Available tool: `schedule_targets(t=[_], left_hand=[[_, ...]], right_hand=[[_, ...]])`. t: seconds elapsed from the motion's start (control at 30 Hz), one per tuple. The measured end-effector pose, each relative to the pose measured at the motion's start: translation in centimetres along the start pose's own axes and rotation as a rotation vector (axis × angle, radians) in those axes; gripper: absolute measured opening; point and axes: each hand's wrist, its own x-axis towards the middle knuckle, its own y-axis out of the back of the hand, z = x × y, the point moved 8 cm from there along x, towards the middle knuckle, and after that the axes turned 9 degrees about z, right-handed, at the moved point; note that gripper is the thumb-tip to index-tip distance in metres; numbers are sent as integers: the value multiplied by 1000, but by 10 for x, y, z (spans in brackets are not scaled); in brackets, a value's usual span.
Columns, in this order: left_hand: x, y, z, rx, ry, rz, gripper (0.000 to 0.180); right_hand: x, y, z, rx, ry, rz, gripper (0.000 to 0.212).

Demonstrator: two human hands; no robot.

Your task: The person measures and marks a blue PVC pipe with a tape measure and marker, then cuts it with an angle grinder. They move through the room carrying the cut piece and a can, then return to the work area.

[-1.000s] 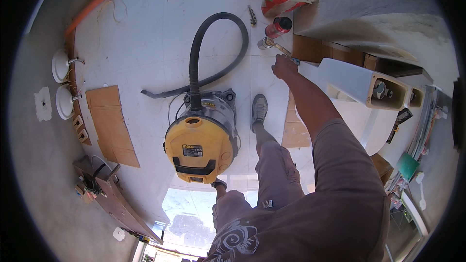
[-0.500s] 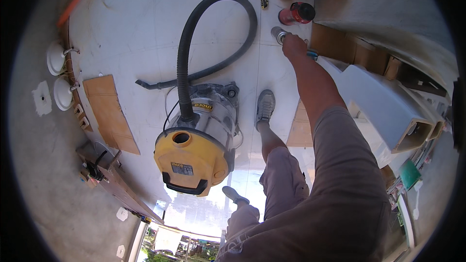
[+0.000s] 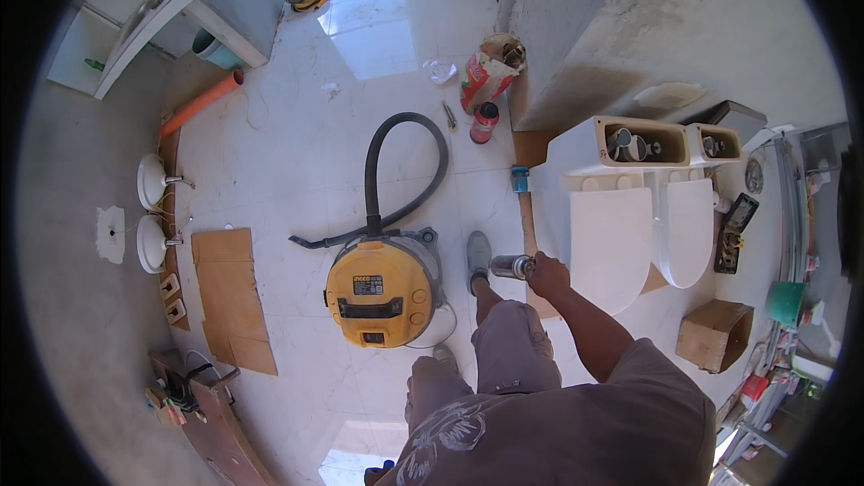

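My right hand (image 3: 547,276) is closed around one end of a silver metal cylinder (image 3: 512,266), possibly a can or flask. It is held sideways above the floor, beside my right shoe (image 3: 479,256). My left hand is out of view. Ahead and to the left stands a vacuum cleaner (image 3: 382,292) with a yellow top and a dark bent hose (image 3: 432,184) lying on the tiles. Right of my hand are white toilets (image 3: 612,247), with parts inside their open tanks.
A red bottle (image 3: 484,123) stands near a red-and-white bag (image 3: 486,81) by the wall corner. Flat cardboard (image 3: 236,297) lies at left, near white round fixtures (image 3: 151,182) and an orange pipe (image 3: 202,103). A cardboard box (image 3: 715,335) sits at right.
My right hand has drawn back toward my body with the silver cylinder, away from the floor near the red bottle. I have straightened up, and the view now takes in more of the room.
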Motion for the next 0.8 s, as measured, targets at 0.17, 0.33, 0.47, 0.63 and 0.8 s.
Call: schedule_targets(t=[0.17, 0.33, 0.47, 0.63, 0.8], left_hand=[[80, 14, 35, -77, -273, -43, 57], [52, 29, 104, -24, -551, -72, 55], [10, 14, 126, 91, -727, -104, 52], [-4, -54, 99, 352, -857, -27, 53], [-65, -141, 42, 845, -906, 2, 52]], right_hand=[[-247, -18, 156, 87, -234, 90, 30], [-479, -138, 309, 123, -644, -63, 43], [-631, -223, 380, 202, -836, -29, 45], [-750, -301, 425, 435, -1117, -56, 46], [-946, -410, 460, 835, -1471, -55, 47]])
